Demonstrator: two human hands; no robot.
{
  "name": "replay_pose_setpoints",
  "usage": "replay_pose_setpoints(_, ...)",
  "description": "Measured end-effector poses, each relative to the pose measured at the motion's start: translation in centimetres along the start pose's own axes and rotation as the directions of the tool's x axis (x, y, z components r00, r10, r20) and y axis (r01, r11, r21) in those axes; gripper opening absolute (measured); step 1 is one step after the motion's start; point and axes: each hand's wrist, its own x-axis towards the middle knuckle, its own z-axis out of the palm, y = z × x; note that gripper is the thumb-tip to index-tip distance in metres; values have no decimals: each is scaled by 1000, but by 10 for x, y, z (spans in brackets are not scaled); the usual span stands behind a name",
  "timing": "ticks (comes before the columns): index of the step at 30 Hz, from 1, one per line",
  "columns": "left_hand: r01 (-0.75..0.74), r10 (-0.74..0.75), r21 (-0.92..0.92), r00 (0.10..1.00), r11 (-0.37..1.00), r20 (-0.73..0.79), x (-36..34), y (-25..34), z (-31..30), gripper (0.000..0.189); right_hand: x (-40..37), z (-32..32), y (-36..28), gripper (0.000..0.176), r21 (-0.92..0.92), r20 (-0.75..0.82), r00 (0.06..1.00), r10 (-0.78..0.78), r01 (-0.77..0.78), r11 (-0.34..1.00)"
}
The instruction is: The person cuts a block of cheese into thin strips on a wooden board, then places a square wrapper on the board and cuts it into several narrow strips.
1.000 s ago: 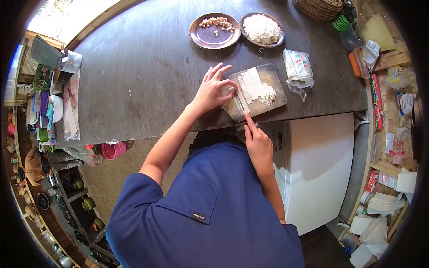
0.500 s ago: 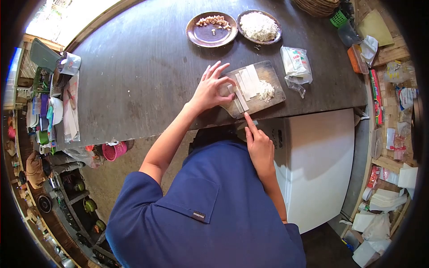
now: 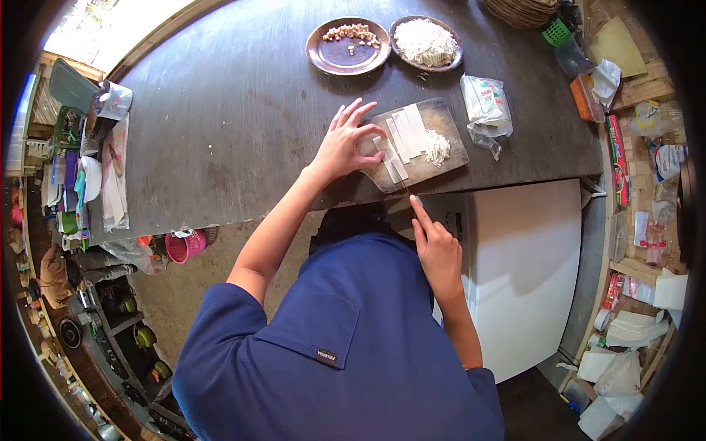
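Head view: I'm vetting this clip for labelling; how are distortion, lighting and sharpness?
Head view: strong fisheye with black corners, bowing the table edge; daylight glare top left; the left hand, cutting board and right hand are sharp and evenly lit.

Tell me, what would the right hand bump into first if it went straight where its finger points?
Probably the near edge of the wooden cutting board, then the white strips on it. The right hand aims its forefinger that way, though depth is unclear.
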Motion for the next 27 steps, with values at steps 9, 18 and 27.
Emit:
replay_pose_setpoints(9,-66,66,30,998,997,0,-2,1,-1,37,-36,-15,12,52,101,21,998,59,-61,993)
replay_pose_setpoints(18,-315,278,88,916,945,290,22,16,-34,43,-52,11,36,46,564,-26,961,274,-212,798)
replay_pose_setpoints(27,-375,322,54,855,926,407,42,19,-38,37,-38,29,29,46,573,-222,951,213,-49,818)
